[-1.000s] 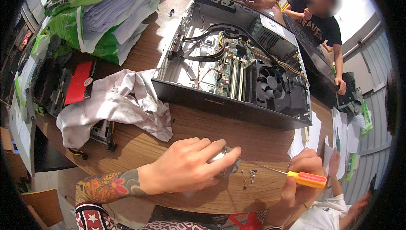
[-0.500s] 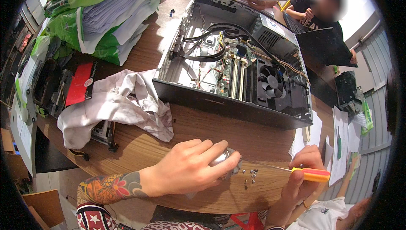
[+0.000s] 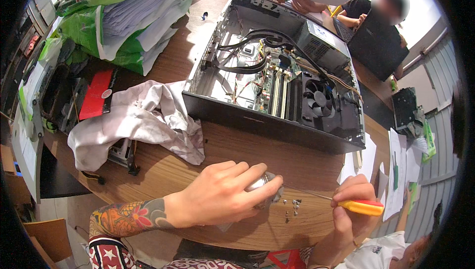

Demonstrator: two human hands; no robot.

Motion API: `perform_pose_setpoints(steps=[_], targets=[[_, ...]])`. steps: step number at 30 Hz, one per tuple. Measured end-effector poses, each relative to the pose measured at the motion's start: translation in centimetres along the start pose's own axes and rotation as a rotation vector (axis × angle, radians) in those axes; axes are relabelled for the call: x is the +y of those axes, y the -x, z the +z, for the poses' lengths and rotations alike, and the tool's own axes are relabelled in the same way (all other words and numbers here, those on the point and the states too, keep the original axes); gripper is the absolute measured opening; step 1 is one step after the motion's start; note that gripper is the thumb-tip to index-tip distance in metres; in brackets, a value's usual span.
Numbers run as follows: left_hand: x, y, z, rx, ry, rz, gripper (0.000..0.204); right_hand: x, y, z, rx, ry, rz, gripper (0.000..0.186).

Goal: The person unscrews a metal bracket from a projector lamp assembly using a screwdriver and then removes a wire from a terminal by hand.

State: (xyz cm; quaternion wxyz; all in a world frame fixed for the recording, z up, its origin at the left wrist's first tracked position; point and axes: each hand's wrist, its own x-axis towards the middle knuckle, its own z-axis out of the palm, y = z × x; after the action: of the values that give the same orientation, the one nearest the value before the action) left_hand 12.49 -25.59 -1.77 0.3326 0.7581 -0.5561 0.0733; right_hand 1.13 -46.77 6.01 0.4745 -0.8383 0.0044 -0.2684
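My left hand [image 3: 222, 192] is wrapped over a silver metal part [image 3: 263, 182] at the table's near edge, its full shape hidden by the fingers. In my right hand [image 3: 352, 199], a screwdriver [image 3: 361, 206] with a yellow and red handle points left, its thin shaft reaching toward that part. Several small screws [image 3: 294, 207] lie on the wood between my hands. Farther back, an open black computer case [image 3: 257, 120] shows cables, a board, a fan [image 3: 316, 96] and a metal power supply [image 3: 321, 41].
Stacked paper reams [image 3: 123, 26] stand back left. A crumpled white cloth [image 3: 133, 120], red box [image 3: 96, 93] and metal parts lie left; papers [image 3: 398, 170] and a black component [image 3: 405, 110] right. Co-workers' hands [image 3: 307, 4] hold paper at the back; another person sits behind a black laptop [image 3: 378, 46].
The screwdriver handle has turned slightly in my right hand; my left hand has barely moved. The black laptop at back right has been raised, and the co-workers' hands and paper have shifted.
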Motion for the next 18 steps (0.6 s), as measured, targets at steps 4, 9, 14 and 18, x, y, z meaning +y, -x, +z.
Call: perform_pose_setpoints(steps=[4,9,14,18], targets=[[-0.1,0.0,-0.1,-0.006,0.009,-0.002,0.077,0.5,0.4,1.1,-0.048,-0.077,0.017,0.034],[-0.1,0.0,-0.1,-0.012,0.004,-0.005,0.077,2.1,0.0,1.8,0.149,0.090,-0.100,0.060],[0.0,-0.1,-0.3,-0.009,0.031,-0.005,0.077,0.3,-0.3,-0.8,-0.097,0.168,0.055,0.037],[0.0,0.0,-0.2,-0.015,0.042,-0.029,0.078,0.4,-0.2,0.5,-0.075,0.156,-0.083,0.020]])
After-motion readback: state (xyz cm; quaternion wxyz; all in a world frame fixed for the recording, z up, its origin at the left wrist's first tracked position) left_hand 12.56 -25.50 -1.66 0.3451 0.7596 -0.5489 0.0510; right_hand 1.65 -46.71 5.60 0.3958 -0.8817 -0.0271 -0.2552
